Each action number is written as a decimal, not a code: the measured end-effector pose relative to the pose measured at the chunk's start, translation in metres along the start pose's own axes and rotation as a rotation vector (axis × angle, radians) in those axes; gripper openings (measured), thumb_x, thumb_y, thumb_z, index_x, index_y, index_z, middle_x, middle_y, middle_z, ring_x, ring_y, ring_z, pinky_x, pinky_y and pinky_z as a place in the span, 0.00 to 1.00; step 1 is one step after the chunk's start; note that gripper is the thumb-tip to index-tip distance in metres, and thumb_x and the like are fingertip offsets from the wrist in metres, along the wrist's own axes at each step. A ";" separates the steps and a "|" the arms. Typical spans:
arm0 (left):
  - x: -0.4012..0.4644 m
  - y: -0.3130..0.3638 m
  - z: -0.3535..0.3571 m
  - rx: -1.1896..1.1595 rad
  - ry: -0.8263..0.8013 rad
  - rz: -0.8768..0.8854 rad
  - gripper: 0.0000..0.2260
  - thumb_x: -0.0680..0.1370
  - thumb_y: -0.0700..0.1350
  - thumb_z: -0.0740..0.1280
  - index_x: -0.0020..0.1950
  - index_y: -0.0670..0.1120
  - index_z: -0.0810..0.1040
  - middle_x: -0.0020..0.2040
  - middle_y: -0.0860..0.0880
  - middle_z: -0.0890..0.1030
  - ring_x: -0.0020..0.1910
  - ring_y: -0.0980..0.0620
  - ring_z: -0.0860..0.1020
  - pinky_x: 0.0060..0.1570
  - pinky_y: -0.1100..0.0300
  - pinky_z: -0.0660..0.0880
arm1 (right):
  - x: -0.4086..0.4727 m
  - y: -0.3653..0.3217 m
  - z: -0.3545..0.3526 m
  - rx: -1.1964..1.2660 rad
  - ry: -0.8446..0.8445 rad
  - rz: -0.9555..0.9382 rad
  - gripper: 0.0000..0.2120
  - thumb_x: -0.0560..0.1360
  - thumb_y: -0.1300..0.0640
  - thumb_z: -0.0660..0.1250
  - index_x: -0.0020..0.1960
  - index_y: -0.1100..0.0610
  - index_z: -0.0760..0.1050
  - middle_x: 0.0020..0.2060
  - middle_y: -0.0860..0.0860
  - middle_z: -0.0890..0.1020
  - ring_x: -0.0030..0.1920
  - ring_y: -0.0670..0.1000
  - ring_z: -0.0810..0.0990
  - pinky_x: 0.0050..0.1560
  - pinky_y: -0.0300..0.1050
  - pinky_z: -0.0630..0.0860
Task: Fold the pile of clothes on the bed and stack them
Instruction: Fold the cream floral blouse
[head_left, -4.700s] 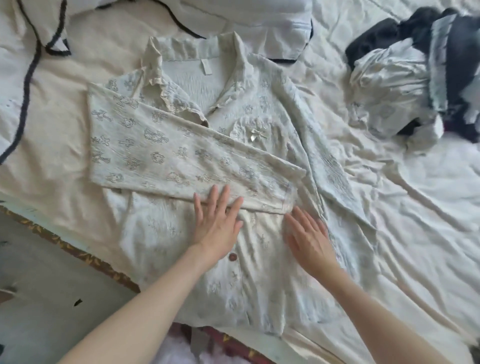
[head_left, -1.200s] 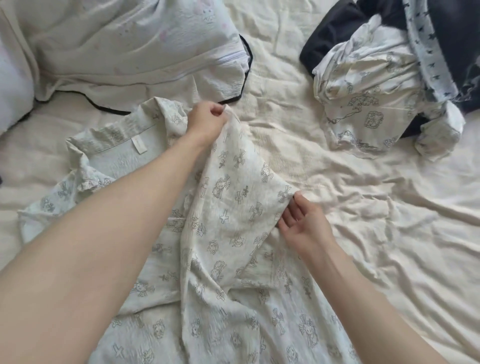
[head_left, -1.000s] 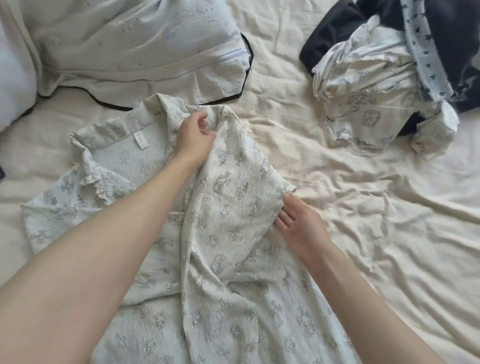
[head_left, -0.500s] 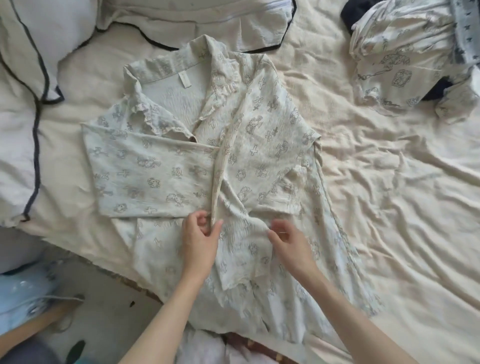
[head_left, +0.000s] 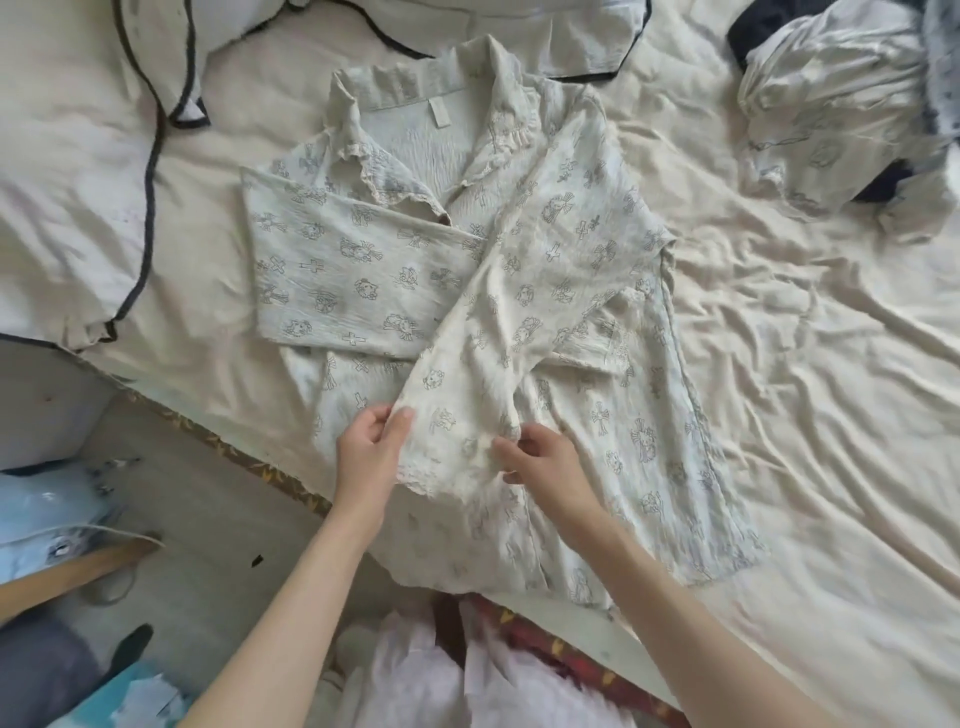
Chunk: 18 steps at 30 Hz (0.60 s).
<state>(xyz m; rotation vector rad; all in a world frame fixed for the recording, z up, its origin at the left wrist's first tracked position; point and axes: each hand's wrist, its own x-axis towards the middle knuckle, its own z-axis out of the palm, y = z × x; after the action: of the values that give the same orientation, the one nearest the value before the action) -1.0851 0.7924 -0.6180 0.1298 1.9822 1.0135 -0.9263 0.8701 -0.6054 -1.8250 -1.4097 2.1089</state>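
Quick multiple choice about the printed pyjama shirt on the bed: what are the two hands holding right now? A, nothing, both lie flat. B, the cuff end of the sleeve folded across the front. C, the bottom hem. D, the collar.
B: the left hand and the right hand each pinch the cuff end of the sleeve that crosses the front of the shirt, well below the collar.

Both bare forearms reached forward from the lower edge of the view, angling in toward each other. The left hand had its thumb and fingers closed in a pinch at the near left corner of a fold of cloth, knuckles turned up. The right hand lay just right of that grip, fingers curled with their tips nipping the same fold. The two hands stood close together, not touching.
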 end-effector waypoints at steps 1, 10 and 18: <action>0.004 0.001 -0.010 -0.002 0.007 0.012 0.03 0.78 0.46 0.66 0.50 0.49 0.77 0.50 0.49 0.82 0.50 0.53 0.80 0.52 0.57 0.75 | 0.002 -0.002 0.006 0.137 -0.023 0.079 0.10 0.78 0.54 0.64 0.44 0.61 0.70 0.38 0.54 0.74 0.40 0.50 0.76 0.44 0.41 0.78; 0.028 0.020 -0.046 0.050 -0.036 0.136 0.03 0.78 0.45 0.66 0.44 0.52 0.77 0.45 0.52 0.81 0.44 0.58 0.78 0.45 0.68 0.72 | 0.031 -0.039 0.052 0.827 0.055 0.311 0.08 0.80 0.60 0.60 0.42 0.57 0.70 0.22 0.47 0.68 0.25 0.45 0.66 0.33 0.39 0.73; 0.033 -0.012 -0.075 0.090 -0.082 0.020 0.03 0.76 0.44 0.69 0.48 0.47 0.77 0.45 0.50 0.81 0.40 0.57 0.80 0.42 0.65 0.77 | 0.018 -0.022 0.072 0.424 0.218 0.206 0.04 0.78 0.63 0.58 0.48 0.62 0.70 0.37 0.58 0.71 0.37 0.54 0.72 0.46 0.48 0.79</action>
<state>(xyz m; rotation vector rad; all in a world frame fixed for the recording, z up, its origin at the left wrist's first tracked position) -1.1577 0.7541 -0.6277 0.2376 1.9553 0.9177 -1.0007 0.8496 -0.6121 -2.0020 -0.6883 2.0122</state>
